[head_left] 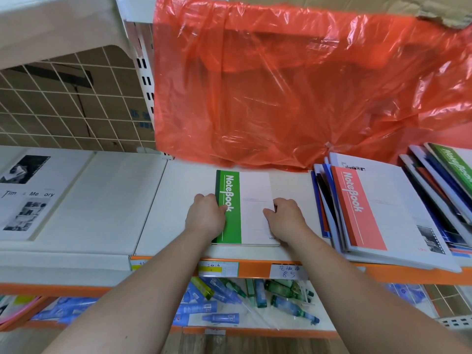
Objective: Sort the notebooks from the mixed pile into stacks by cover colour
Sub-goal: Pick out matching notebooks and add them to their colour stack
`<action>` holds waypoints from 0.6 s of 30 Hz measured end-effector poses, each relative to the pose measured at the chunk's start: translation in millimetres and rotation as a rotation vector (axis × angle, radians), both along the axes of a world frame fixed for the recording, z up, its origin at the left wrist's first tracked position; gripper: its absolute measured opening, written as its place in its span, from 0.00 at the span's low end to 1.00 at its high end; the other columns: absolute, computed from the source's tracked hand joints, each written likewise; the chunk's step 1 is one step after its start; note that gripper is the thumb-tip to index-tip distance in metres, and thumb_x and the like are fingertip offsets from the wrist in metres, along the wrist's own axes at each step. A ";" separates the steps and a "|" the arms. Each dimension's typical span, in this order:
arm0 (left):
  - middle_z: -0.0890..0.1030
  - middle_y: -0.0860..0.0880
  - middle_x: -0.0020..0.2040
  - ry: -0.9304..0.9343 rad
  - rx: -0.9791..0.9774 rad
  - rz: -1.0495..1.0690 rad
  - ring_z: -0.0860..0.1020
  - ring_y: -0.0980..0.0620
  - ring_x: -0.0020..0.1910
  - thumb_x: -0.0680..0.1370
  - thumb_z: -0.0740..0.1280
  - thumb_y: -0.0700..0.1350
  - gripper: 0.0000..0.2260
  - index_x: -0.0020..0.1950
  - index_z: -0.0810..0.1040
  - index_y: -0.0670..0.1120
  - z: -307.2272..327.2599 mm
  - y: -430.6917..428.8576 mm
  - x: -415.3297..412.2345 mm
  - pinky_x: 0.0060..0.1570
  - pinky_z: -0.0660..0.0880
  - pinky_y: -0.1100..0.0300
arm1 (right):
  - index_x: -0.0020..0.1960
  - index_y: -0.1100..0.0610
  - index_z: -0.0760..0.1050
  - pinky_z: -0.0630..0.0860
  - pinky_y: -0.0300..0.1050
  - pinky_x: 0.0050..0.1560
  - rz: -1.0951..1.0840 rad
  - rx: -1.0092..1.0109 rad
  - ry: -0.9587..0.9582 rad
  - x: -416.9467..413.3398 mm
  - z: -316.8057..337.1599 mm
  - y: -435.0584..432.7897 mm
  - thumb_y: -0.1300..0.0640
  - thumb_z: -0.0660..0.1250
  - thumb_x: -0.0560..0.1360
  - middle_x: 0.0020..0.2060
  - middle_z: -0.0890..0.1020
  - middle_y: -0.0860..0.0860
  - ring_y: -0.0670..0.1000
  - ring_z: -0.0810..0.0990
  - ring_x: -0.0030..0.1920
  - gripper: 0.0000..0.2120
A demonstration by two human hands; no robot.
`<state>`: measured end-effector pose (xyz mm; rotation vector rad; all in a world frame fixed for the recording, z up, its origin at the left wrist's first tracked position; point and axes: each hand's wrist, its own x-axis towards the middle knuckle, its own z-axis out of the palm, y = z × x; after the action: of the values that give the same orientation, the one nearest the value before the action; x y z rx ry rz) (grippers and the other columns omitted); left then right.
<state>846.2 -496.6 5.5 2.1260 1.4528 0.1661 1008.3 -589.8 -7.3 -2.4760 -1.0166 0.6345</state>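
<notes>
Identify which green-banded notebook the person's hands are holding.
The green notebook lying mid-shelf, between left hand and right hand; the other green one lies in the far-right pile.

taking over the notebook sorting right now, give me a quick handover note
Left hand grips the green notebook at its spine edge; right hand grips its right edge.
It lies flat mid-shelf.
The mixed pile sits to the right, with a red notebook on top and another green one further right.
Done: green spot begun.
Left: nearly the whole pile.
</notes>
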 end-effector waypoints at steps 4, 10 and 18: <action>0.73 0.40 0.56 0.009 -0.003 -0.015 0.76 0.39 0.53 0.82 0.62 0.50 0.14 0.56 0.75 0.40 -0.3 0.5 -0.5 0.51 0.73 0.51 | 0.60 0.61 0.75 0.78 0.50 0.51 -0.003 -0.007 0.003 -1.7 0.7 0.4 0.49 0.61 0.80 0.57 0.75 0.57 0.56 0.77 0.50 0.17; 0.73 0.40 0.58 0.009 0.096 -0.039 0.74 0.38 0.56 0.81 0.61 0.50 0.14 0.59 0.73 0.40 9.6 -1.7 1.1 0.54 0.74 0.48 | 0.57 0.60 0.72 0.71 0.46 0.45 0.027 0.054 -0.041 -5.8 19.2 -7.9 0.50 0.59 0.81 0.55 0.75 0.58 0.54 0.75 0.49 0.14; 0.58 0.40 0.79 0.243 0.420 -0.484 0.54 0.38 0.78 0.83 0.54 0.57 0.25 0.75 0.62 0.43 41.8 -24.1 37.1 0.75 0.57 0.46 | 0.76 0.58 0.59 0.50 0.55 0.76 0.333 -0.083 -0.523 11.7 58.8 -29.0 0.46 0.51 0.83 0.75 0.62 0.57 0.58 0.57 0.76 0.26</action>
<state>883.3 -520.7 47.3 2.8616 1.0422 0.0296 1020.0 -618.9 51.5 -2.6301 -1.6466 0.1083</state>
